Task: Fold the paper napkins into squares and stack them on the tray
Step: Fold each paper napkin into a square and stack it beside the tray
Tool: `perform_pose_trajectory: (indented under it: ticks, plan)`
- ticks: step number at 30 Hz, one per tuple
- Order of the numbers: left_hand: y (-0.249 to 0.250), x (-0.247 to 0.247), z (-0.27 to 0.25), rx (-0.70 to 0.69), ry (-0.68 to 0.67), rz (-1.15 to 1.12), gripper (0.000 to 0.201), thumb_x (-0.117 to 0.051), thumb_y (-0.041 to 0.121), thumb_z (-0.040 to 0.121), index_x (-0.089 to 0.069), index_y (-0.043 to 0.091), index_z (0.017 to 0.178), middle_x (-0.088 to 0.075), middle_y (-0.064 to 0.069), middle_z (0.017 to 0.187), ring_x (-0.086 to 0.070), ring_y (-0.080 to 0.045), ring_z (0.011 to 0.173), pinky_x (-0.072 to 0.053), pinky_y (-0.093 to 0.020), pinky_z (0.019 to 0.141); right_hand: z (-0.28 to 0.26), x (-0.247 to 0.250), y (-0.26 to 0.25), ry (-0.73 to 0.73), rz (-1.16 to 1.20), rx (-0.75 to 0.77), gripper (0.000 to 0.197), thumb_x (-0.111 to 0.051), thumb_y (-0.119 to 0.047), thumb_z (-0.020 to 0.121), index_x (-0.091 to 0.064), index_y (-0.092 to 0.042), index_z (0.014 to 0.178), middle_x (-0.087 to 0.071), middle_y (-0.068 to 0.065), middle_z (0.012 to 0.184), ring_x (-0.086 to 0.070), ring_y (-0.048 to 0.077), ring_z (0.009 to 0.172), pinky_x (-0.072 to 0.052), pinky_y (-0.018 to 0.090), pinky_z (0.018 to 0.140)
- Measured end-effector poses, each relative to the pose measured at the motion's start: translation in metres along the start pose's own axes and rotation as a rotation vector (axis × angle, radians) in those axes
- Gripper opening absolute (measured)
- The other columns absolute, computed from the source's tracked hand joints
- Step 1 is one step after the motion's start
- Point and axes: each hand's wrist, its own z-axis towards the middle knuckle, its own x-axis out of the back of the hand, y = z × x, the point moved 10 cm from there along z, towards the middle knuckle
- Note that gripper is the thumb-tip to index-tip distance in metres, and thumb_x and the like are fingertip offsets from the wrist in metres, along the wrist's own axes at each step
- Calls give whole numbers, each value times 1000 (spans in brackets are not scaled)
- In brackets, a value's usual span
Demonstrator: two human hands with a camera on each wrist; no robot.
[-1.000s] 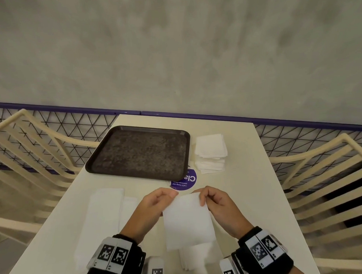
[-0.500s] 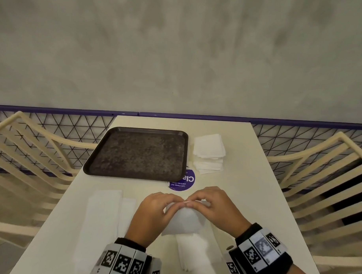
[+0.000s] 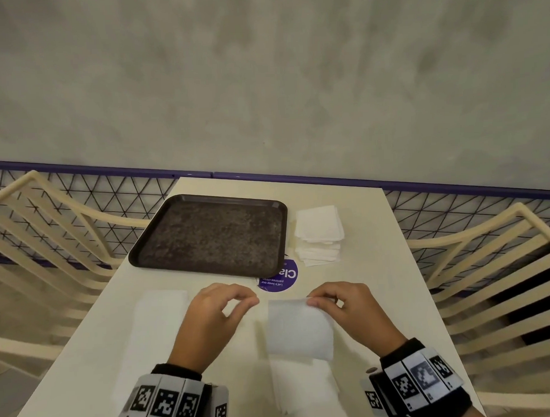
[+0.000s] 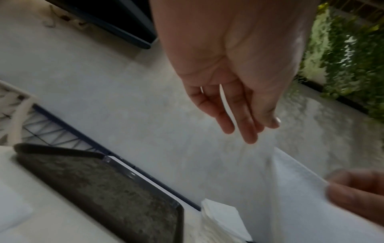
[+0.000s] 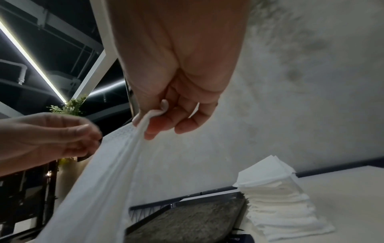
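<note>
My right hand (image 3: 314, 302) pinches the top edge of a folded white napkin (image 3: 298, 329), which hangs just above the table's near middle. The right wrist view shows the doubled edge of the napkin (image 5: 104, 172) held between thumb and fingers (image 5: 151, 129). My left hand (image 3: 246, 303) hovers a little to the napkin's left, loosely curled and holding nothing; its fingers (image 4: 249, 129) look relaxed in the left wrist view. The dark tray (image 3: 206, 235) lies bare at the table's far left.
A stack of folded napkins (image 3: 320, 235) stands on the table right of the tray. Flat white napkins (image 3: 159, 331) lie at the near left, and more napkins (image 3: 305, 385) under the held one. A purple sticker (image 3: 279, 278) sits by the tray. Cream chairs (image 3: 487, 263) flank the table.
Half a second ago both hands pinched the napkin's top edge together. The left hand has since let go and drawn left; the right hand carries the napkin slightly to the right.
</note>
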Motion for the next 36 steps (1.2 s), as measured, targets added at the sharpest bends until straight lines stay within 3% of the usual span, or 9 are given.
perform_pose_trajectory:
  ticks: [3, 6, 11, 16, 21, 25, 27, 30, 36]
  plan:
    - [23, -28, -2, -83, -124, 2, 40, -45, 64, 83, -65, 32, 98, -62, 26, 99, -50, 9, 93, -36, -11, 81, -1, -11, -10, -35, 9, 33, 8, -68, -22, 85, -74, -18, 85, -64, -30, 71, -59, -2, 78, -40, 8, 69]
    - [26, -49, -4, -84, -196, 40, 33, -45, 56, 85, -68, 32, 89, -69, 19, 88, -50, 6, 85, -35, -18, 73, -1, -19, -24, -53, 15, 100, 11, -67, -28, 85, -74, -20, 86, -63, -29, 75, -61, 0, 81, -43, 11, 71]
    - [20, -36, 0, -82, -118, 35, 27, -49, 43, 84, -70, 28, 77, -70, 18, 75, -55, 1, 76, -35, -14, 67, -2, -11, -23, 4, 34, 90, 9, -70, -30, 82, -75, -23, 82, -62, -34, 71, -59, 2, 78, -41, 10, 71]
    - [12, -24, -2, -44, -40, -62, 33, -47, 53, 85, -70, 29, 83, -70, 17, 84, -54, 16, 82, -42, -12, 68, -6, 5, -4, 84, 188, -18, 11, -70, -19, 82, -72, -27, 75, -70, -15, 72, -63, 2, 74, -45, 12, 73]
    - [8, -20, 3, -2, 16, -157, 22, -53, 40, 81, -71, 27, 83, -59, 41, 82, -58, 13, 82, -44, -5, 74, -12, -34, 14, -156, 327, -121, 40, -73, -42, 74, -62, -31, 111, -70, -9, 102, -63, 3, 92, -50, 20, 80]
    - [2, -30, 2, 86, -2, -232, 17, -55, 44, 80, -66, 32, 84, -59, 43, 88, -58, 10, 86, -41, 0, 72, -11, -52, 36, -153, 371, -197, 50, -66, -58, 72, -62, -9, 79, -62, 13, 76, -54, 32, 71, -47, 41, 66]
    - [-6, -37, 1, 164, -12, -255, 5, -61, 41, 83, -61, 37, 85, -62, 35, 90, -58, 7, 84, -41, -2, 66, -5, -46, 50, -114, 423, -239, 42, -68, -44, 76, -56, -5, 69, -54, 6, 68, -48, 19, 64, -41, 34, 62]
    - [-38, -50, -9, 379, 4, -262, 11, -62, 24, 87, -58, 33, 85, -65, 7, 76, -57, -6, 74, -42, -10, 58, 11, -25, 76, -43, 411, -316, 28, -65, -32, 83, -62, -5, 79, -65, 7, 79, -58, 22, 73, -46, 37, 68]
    - [-82, -134, -48, 528, -493, 2, 29, -53, 21, 91, -42, 32, 67, -52, 12, 74, -48, -4, 66, -38, -11, 62, 66, 21, 128, 107, 279, -453, 17, -44, -12, 97, -60, -6, 103, -64, 17, 109, -59, 34, 103, -48, 38, 84]
